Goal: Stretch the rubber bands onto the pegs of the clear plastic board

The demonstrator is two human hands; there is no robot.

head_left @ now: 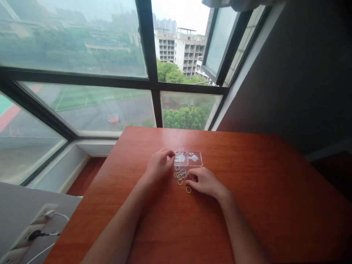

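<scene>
A small clear plastic box lies unfolded on the table, a white printed figure on its right half and a few rings in its left half. My left hand is at the box's left edge, thumb and fingers curled together; whether they grip the edge or a ring cannot be made out. Below the box, several thin pale rings lie in a loose, overlapping cluster. To their right is my right hand, its fingers curled and tips close together, with anything between them hidden. A single ring lies just under those fingertips.
The reddish-brown wooden table reaches to the windows, where one pane stands open at the upper right. At the lower left, wall sockets hold plugs with cables. A dark wall rises on the right.
</scene>
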